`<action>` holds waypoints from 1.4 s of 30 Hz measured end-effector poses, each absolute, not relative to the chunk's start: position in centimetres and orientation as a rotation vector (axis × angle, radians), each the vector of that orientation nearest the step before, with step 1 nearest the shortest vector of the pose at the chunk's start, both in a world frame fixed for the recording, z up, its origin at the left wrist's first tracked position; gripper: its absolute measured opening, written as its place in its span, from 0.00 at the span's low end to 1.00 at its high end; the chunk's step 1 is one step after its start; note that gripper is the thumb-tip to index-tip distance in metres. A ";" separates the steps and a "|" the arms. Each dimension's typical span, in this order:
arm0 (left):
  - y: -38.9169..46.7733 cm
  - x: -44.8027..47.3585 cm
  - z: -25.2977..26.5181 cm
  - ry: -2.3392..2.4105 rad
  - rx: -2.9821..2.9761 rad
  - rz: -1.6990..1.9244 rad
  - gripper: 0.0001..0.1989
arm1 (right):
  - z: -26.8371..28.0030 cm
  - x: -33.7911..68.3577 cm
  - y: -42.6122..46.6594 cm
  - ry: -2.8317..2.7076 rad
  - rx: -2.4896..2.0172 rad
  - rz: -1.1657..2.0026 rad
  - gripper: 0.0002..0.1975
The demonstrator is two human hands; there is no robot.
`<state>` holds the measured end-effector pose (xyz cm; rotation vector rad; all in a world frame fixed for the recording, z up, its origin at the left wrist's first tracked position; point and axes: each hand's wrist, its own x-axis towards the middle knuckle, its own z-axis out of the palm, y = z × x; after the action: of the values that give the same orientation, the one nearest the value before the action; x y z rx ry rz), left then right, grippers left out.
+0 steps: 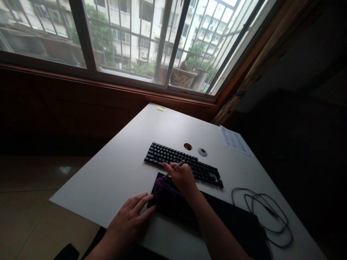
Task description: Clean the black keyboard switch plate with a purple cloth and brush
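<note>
My right hand (182, 177) is closed around a slim, light grey pen-like tool (173, 168). Its lower end meets a crumpled purple cloth (162, 188), which lies on the left end of a long, flat black case (233, 213). With fingers stretched out, my left hand (132, 213) rests at the case's left edge, fingertips touching it beside the cloth. Just beyond the case lies a black keyboard (173, 153) with rows of keycaps, partly hidden behind my right hand. Part of the case is covered by my right forearm.
A thin black cable (282, 216) lies coiled on the right side of the white table (108, 173). Past the keyboard are a round hole (188, 146) and a grey ring-shaped cover (202, 152). Printed paper (235, 140) and a yellow note (160, 108) lie farther back, below a barred window.
</note>
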<state>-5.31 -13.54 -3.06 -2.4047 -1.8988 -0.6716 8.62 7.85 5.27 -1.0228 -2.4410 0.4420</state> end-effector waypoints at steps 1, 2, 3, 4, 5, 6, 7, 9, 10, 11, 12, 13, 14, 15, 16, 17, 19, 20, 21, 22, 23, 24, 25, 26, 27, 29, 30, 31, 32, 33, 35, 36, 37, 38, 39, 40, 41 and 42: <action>-13.5 -5.3 -3.0 -1.905 -2.401 -0.680 0.25 | 5.2 9.4 8.0 -2.423 -1.030 0.491 0.29; -13.5 -5.3 -3.0 -1.909 -2.397 -0.686 0.25 | 5.2 10.3 8.2 -2.409 -1.040 0.544 0.30; -13.5 -5.2 -3.0 -1.913 -2.393 -0.687 0.25 | 5.3 11.2 8.4 -2.400 -1.053 0.595 0.29; -13.5 -5.2 -3.1 -1.914 -2.390 -0.685 0.25 | 5.3 12.3 8.5 -2.415 -1.047 0.638 0.29; -13.4 -5.1 -3.1 -1.914 -2.384 -0.687 0.25 | 5.4 13.3 8.6 -2.418 -1.051 0.658 0.30; -13.4 -5.0 -3.2 -1.912 -2.375 -0.692 0.24 | 5.5 14.4 8.6 -2.409 -1.077 0.675 0.30; -13.4 -4.9 -3.4 -1.908 -2.365 -0.703 0.23 | 5.7 15.5 8.7 -2.401 -1.106 0.696 0.29; -13.5 -4.7 -3.6 -1.907 -2.333 -0.738 0.21 | 5.8 17.4 8.8 -2.372 -1.184 0.735 0.29; -13.4 -4.6 -3.6 -1.910 -2.316 -0.757 0.20 | 5.8 18.2 8.8 -2.356 -1.211 0.743 0.29; -13.4 -4.5 -3.6 -1.916 -2.306 -0.771 0.19 | 5.8 18.9 8.8 -2.347 -1.224 0.747 0.29; -13.3 -4.5 -3.6 -1.925 -2.304 -0.784 0.18 | 5.7 19.4 8.7 -2.339 -1.231 0.761 0.28; -13.2 -4.6 -3.4 -1.933 -2.310 -0.800 0.17 | 5.6 19.9 8.7 -2.332 -1.234 0.784 0.28; -12.9 -4.7 -3.1 -1.937 -2.324 -0.819 0.18 | 5.5 20.1 8.6 -2.322 -1.234 0.820 0.27; -12.7 -4.9 -2.8 -1.937 -2.344 -0.842 0.20 | 5.3 20.3 8.5 -2.307 -1.234 0.865 0.26; -12.3 -5.1 -2.4 -1.929 -2.367 -0.868 0.23 | 5.1 20.3 8.3 -2.288 -1.233 0.915 0.24; -11.9 -5.4 -2.0 -1.912 -2.383 -0.899 0.27 | 5.0 20.3 8.1 -2.267 -1.225 0.963 0.23; -10.9 -5.8 -1.4 -1.897 -2.429 -0.907 0.39 | 4.7 19.8 7.6 -2.227 -1.183 1.042 0.21; -10.4 -5.9 -1.2 -1.896 -2.448 -0.892 0.44 | 4.6 19.5 7.3 -2.210 -1.152 1.080 0.20; -9.9 -6.0 -1.2 -1.888 -2.465 -0.874 0.48 | 4.4 19.1 7.0 -2.194 -1.119 1.115 0.18; -9.5 -6.0 -1.4 -1.884 -2.483 -0.855 0.50 | 4.2 18.6 6.7 -2.181 -1.086 1.150 0.18; -9.1 -5.9 -1.7 -1.877 -2.496 -0.850 0.51 | 4.1 18.0 6.4 -2.170 -1.053 1.173 0.17; -8.9 -5.8 -2.1 -1.858 -2.499 -0.870 0.51 | 3.9 17.5 6.1 -2.168 -1.024 1.177 0.16; -8.7 -5.7 -2.6 -1.850 -2.487 -0.900 0.49 | 3.7 16.9 5.8 -2.166 -0.995 1.171 0.15; -8.6 -5.7 -3.1 -1.825 -2.475 -0.931 0.48 | 3.6 16.5 5.6 -2.171 -0.964 1.153 0.14; -8.6 -5.6 -3.6 -1.800 -2.450 -0.959 0.46 | 3.5 16.0 5.4 -2.178 -0.939 1.137 0.13; -8.6 -5.6 -4.3 -1.751 -2.415 -0.990 0.44 | 3.6 15.6 5.2 -2.189 -0.911 1.116 0.11; -8.7 -5.7 -4.4 -1.739 -2.400 -0.994 0.43 | 3.7 15.7 5.2 -2.195 -0.913 1.112 0.11; -8.7 -5.7 -4.4 -1.739 -2.388 -0.987 0.42 | 3.9 15.9 5.3 -2.199 -0.926 1.112 0.11; -8.7 -5.7 -4.3 -1.762 -2.382 -0.967 0.42 | 4.1 16.4 5.4 -2.202 -0.947 1.116 0.11; -8.7 -5.7 -4.1 -1.785 -2.377 -0.950 0.41 | 4.3 17.0 5.6 -2.203 -0.976 1.122 0.12; -8.7 -5.6 -3.6 -1.830 -2.373 -0.935 0.39 | 4.6 18.8 6.0 -2.191 -1.042 1.140 0.14; -8.7 -5.6 -3.4 -1.841 -2.372 -0.947 0.38 | 4.7 19.8 6.2 -2.187 -1.078 1.135 0.14; -8.6 -5.5 -3.3 -1.849 -2.369 -0.967 0.37 | 4.8 20.9 6.4 -2.172 -1.118 1.122 0.14; -8.6 -5.5 -3.2 -1.858 -2.365 -0.988 0.36 | 4.9 22.1 6.6 -2.161 -1.163 1.130 0.14; -8.6 -5.5 -3.2 -1.867 -2.362 -1.004 0.36 | 5.0 23.2 6.7 -2.162 -1.201 1.155 0.14; -8.7 -5.5 -3.2 -1.871 -2.361 -1.014 0.36 | 5.0 24.2 6.9 -2.159 -1.239 1.154 0.14; -8.7 -5.5 -3.2 -1.877 -2.361 -1.009 0.36 | 5.1 25.2 6.9 -2.141 -1.276 1.141 0.14; -8.7 -5.5 -3.2 -1.883 -2.362 -0.986 0.37 | 5.1 26.0 7.0 -2.134 -1.304 1.142 0.13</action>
<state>-5.48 -8.69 -3.18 -2.3617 -1.8834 -0.9864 26.02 6.97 5.12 -1.3043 -2.1341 1.1419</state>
